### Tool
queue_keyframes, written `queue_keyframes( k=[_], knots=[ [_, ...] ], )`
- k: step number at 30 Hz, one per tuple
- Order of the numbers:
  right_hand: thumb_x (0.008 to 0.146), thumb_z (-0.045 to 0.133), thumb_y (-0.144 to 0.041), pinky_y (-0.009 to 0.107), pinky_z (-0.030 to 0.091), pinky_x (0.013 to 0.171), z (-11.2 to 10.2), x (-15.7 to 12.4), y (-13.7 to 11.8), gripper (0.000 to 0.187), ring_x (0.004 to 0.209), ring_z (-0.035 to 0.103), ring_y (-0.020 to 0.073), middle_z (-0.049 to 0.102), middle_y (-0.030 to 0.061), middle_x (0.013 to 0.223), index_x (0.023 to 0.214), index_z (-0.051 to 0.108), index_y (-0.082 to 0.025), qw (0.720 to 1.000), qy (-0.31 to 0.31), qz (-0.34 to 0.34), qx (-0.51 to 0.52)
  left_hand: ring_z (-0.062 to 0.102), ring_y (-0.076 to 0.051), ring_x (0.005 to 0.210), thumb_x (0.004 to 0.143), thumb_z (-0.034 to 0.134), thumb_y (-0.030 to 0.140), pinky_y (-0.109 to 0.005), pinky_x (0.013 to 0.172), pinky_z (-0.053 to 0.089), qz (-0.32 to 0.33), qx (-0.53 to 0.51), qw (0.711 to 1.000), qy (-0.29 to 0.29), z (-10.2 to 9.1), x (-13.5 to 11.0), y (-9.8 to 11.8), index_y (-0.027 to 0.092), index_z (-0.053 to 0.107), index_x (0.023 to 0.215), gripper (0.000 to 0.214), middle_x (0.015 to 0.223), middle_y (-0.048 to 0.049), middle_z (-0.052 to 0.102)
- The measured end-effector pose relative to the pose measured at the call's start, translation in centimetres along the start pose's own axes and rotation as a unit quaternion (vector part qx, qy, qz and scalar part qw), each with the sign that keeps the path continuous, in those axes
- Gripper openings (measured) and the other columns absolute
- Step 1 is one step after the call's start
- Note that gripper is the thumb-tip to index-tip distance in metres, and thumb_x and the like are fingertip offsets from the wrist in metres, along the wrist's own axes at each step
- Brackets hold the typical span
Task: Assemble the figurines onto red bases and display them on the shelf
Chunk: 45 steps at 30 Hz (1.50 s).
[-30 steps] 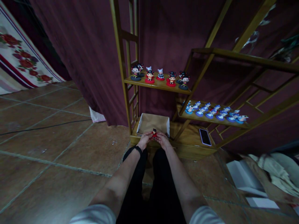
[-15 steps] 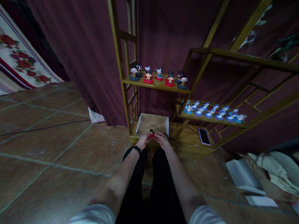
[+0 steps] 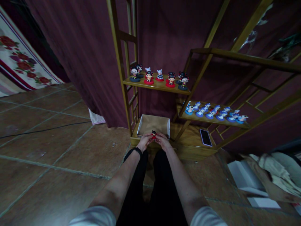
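Between my two hands is a small figurine (image 3: 154,134) with black hair and a red base. My left hand (image 3: 145,141) grips it from the left, fingers closed at its base. From the other side my right hand (image 3: 162,140) pinches it as well. Both hands are over the front edge of a shallow cardboard box (image 3: 154,123) with white walls, and its brown inside shows behind them. The figurine stands upright, its lower part partly covered by my fingers.
Above the box, a wooden shelf (image 3: 155,87) bears several black-haired and grey figurines. A lower shelf (image 3: 213,122) at right carries several blue-and-white figurines. A phone (image 3: 205,137) lies on the base board. White boxes (image 3: 245,177) lie on the tiled floor at right, a dark cable (image 3: 47,128) at left.
The figurine has turned slightly between my fingers, so its front shows more. My hands have otherwise stayed in place before the box.
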State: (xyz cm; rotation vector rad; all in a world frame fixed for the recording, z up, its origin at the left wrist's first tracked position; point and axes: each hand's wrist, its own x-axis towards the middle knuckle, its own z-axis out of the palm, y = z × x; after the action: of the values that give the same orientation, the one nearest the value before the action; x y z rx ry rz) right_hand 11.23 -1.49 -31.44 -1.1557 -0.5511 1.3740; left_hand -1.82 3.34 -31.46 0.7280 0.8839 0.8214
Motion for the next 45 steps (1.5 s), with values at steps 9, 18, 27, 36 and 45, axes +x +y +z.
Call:
queue_keyframes(
  k=[9,18,27,36,45],
  knots=[
    [0.058,0.073,-0.025,0.029,0.046,0.073,0.2,0.0,0.3,0.029,0.069,0.063,0.0124,0.068,-0.0021,0.077,0.084,0.06,-0.022,1.0,-0.018,-0.012,-0.009,0.058,-0.009,0.056,0.055,0.076,0.018,-0.02,0.056,0.042,0.009,0.021,1.0,0.007,0.0,0.1,-0.2,0.014,0.063,0.076,0.025,0.064,-0.001,0.064],
    [0.056,0.071,-0.022,0.029,0.047,0.072,0.2,0.4,0.5,0.022,0.069,0.063,0.0134,0.068,-0.0024,0.074,0.076,0.061,-0.021,0.999,0.008,-0.025,0.02,0.057,-0.01,0.055,0.052,0.078,0.024,-0.021,0.053,0.04,0.059,0.07,0.996,0.006,0.3,0.1,-0.5,0.015,0.062,0.081,0.035,0.064,-0.0006,0.064],
    [0.055,0.072,-0.025,0.029,0.049,0.07,0.0,0.6,0.7,0.021,0.071,0.063,0.0148,0.069,-0.0004,0.075,0.074,0.063,-0.02,1.0,0.006,-0.023,0.014,0.054,-0.01,0.054,0.052,0.076,0.02,-0.021,0.051,0.037,0.081,0.118,0.989,-0.038,0.8,-0.2,-0.4,0.014,0.063,0.086,0.037,0.065,-0.0004,0.064],
    [0.057,0.07,-0.022,0.03,0.048,0.071,0.2,0.3,0.5,0.021,0.07,0.062,0.0148,0.068,-0.0012,0.074,0.077,0.063,-0.021,1.0,0.006,-0.024,0.011,0.054,-0.008,0.053,0.054,0.071,0.008,-0.022,0.058,0.043,0.119,0.11,0.986,-0.022,0.9,0.3,-1.3,0.016,0.056,0.084,0.035,0.06,0.0053,0.06],
    [0.057,0.068,-0.023,0.028,0.047,0.069,0.0,0.4,0.4,0.022,0.074,0.061,0.0158,0.069,-0.0009,0.078,0.078,0.064,-0.02,1.0,0.009,-0.014,0.0,0.06,-0.013,0.071,0.055,0.068,0.006,-0.027,0.074,0.046,0.173,0.19,0.966,-0.036,0.7,1.0,-1.8,0.016,0.058,0.091,0.038,0.074,0.0008,0.065]
  ],
)
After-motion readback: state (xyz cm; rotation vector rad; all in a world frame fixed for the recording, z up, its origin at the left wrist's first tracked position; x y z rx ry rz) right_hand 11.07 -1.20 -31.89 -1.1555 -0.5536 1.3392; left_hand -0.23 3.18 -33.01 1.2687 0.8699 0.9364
